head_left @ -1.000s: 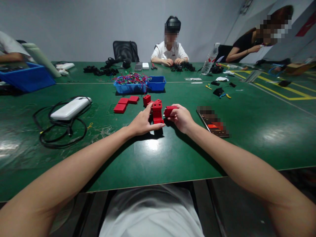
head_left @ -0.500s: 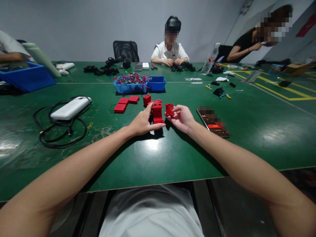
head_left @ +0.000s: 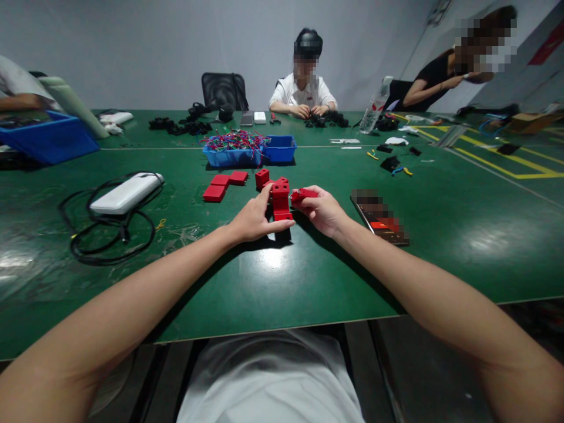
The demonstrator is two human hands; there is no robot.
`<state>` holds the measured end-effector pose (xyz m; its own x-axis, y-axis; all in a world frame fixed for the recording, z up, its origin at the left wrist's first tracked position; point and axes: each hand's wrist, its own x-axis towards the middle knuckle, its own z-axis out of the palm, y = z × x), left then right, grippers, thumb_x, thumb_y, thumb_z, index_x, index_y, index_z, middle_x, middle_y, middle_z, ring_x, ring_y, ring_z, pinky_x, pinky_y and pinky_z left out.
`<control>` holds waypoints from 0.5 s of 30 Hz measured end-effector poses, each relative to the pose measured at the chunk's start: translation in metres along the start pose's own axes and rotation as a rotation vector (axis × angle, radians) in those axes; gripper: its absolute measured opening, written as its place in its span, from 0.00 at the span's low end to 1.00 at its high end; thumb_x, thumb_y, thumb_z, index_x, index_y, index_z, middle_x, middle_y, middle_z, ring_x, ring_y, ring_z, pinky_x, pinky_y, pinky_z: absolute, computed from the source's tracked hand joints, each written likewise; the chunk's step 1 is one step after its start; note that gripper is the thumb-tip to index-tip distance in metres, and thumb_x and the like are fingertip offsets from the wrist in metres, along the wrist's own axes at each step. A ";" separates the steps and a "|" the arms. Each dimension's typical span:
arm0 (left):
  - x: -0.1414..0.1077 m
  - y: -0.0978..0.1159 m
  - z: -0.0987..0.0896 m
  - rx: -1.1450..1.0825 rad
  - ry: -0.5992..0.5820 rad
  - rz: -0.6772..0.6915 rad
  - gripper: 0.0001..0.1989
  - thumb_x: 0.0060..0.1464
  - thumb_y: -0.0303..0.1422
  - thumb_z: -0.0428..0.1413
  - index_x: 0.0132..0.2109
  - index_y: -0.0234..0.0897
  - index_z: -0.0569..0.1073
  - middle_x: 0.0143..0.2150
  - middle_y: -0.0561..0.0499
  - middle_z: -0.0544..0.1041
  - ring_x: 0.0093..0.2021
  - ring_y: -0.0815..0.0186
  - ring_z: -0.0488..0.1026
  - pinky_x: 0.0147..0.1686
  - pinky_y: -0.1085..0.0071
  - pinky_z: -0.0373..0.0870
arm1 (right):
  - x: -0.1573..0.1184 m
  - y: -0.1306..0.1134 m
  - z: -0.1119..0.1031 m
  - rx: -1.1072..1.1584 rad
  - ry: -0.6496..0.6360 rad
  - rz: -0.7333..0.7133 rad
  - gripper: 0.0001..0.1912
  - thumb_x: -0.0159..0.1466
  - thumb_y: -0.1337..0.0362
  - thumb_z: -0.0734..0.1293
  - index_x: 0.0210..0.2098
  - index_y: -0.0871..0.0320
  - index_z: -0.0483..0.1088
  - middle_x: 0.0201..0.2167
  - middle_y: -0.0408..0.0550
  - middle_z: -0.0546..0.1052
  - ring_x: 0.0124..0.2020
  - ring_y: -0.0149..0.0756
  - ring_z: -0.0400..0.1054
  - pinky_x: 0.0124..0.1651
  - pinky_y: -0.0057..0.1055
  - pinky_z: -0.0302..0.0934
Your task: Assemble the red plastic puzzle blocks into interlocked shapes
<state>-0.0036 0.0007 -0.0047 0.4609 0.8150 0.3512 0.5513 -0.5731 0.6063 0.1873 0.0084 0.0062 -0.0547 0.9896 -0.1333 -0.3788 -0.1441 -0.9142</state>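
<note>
In front of me stands a red block point(head_left: 281, 200) with round holes in its top, joined to or touching other red pieces. My left hand point(head_left: 254, 218) is closed around its left side, thumb across the front and a finger near the top. Just right of the block, my right hand point(head_left: 325, 211) pinches a small red plastic piece point(head_left: 306, 194), held apart from the block. Behind the left fingers sits another red block with holes point(head_left: 262, 177). Several flat red square pieces point(head_left: 220, 181) lie left of it.
Beyond are a blue bin of coloured wires point(head_left: 233, 157) and a smaller blue bin point(head_left: 282, 154). At left lies a white power bank point(head_left: 127, 192) with a black cable point(head_left: 94, 258); at right, a phone point(head_left: 381, 220). A co-worker point(head_left: 304, 88) sits opposite.
My right hand has turned the small red piece, so its hollow side no longer faces me, and it sits slightly nearer the block. The left hand stays still.
</note>
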 end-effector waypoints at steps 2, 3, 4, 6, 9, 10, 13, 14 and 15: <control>0.000 0.000 0.000 0.000 -0.001 0.006 0.51 0.48 0.54 0.62 0.68 0.31 0.51 0.61 0.32 0.70 0.60 0.44 0.70 0.60 0.48 0.66 | -0.001 0.000 0.000 -0.012 -0.004 -0.003 0.16 0.42 0.80 0.68 0.28 0.57 0.67 0.26 0.39 0.76 0.30 0.29 0.70 0.38 0.27 0.65; 0.000 0.000 0.000 -0.001 0.000 0.009 0.51 0.48 0.53 0.62 0.68 0.31 0.51 0.62 0.32 0.70 0.60 0.44 0.70 0.60 0.48 0.66 | -0.001 0.000 0.000 -0.021 -0.002 -0.002 0.16 0.42 0.80 0.69 0.28 0.57 0.67 0.27 0.39 0.76 0.30 0.28 0.69 0.36 0.27 0.64; 0.000 0.001 0.000 -0.002 0.000 0.009 0.51 0.48 0.53 0.62 0.68 0.31 0.51 0.62 0.32 0.70 0.61 0.44 0.70 0.60 0.48 0.66 | -0.001 0.000 0.001 -0.032 0.003 0.000 0.16 0.42 0.79 0.69 0.28 0.57 0.67 0.27 0.39 0.76 0.29 0.28 0.69 0.34 0.26 0.63; 0.001 0.001 0.000 -0.007 0.002 0.010 0.50 0.48 0.53 0.62 0.68 0.33 0.51 0.61 0.33 0.70 0.61 0.44 0.70 0.60 0.48 0.66 | -0.002 -0.001 0.001 -0.056 0.007 0.007 0.15 0.43 0.77 0.70 0.29 0.57 0.67 0.28 0.40 0.77 0.28 0.28 0.68 0.30 0.25 0.59; 0.001 0.001 -0.001 -0.011 0.005 0.023 0.49 0.48 0.52 0.62 0.68 0.34 0.51 0.62 0.33 0.70 0.60 0.44 0.70 0.60 0.47 0.65 | -0.003 -0.003 0.002 -0.081 0.018 0.022 0.14 0.45 0.72 0.73 0.29 0.57 0.67 0.28 0.41 0.76 0.24 0.26 0.63 0.24 0.25 0.52; 0.001 0.001 -0.001 -0.011 0.004 0.027 0.49 0.48 0.52 0.62 0.68 0.34 0.51 0.62 0.33 0.70 0.61 0.44 0.70 0.61 0.47 0.65 | -0.003 -0.003 0.002 -0.090 0.030 0.024 0.14 0.45 0.71 0.74 0.29 0.57 0.68 0.27 0.41 0.76 0.22 0.25 0.61 0.23 0.25 0.50; 0.001 0.001 -0.001 -0.006 0.001 0.028 0.49 0.49 0.52 0.62 0.68 0.33 0.51 0.63 0.32 0.69 0.61 0.45 0.70 0.61 0.48 0.65 | -0.003 -0.003 0.002 -0.118 0.057 0.028 0.13 0.46 0.71 0.73 0.31 0.58 0.70 0.27 0.42 0.76 0.19 0.23 0.54 0.21 0.26 0.45; 0.001 0.001 -0.001 -0.006 -0.002 0.026 0.49 0.49 0.52 0.62 0.68 0.33 0.51 0.63 0.32 0.69 0.61 0.45 0.70 0.61 0.48 0.65 | -0.003 -0.002 0.002 -0.123 0.053 0.026 0.14 0.46 0.72 0.73 0.32 0.58 0.71 0.27 0.42 0.77 0.19 0.23 0.54 0.21 0.25 0.45; 0.001 0.001 -0.001 -0.007 -0.003 0.022 0.50 0.49 0.52 0.62 0.68 0.32 0.51 0.63 0.32 0.69 0.61 0.45 0.70 0.61 0.48 0.65 | -0.003 -0.002 0.002 -0.125 0.044 0.021 0.14 0.45 0.72 0.73 0.32 0.58 0.71 0.28 0.42 0.77 0.19 0.23 0.54 0.21 0.25 0.45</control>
<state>-0.0036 0.0010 -0.0033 0.4753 0.8017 0.3624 0.5364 -0.5905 0.6030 0.1862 0.0053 0.0090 -0.0202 0.9858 -0.1668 -0.2596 -0.1663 -0.9513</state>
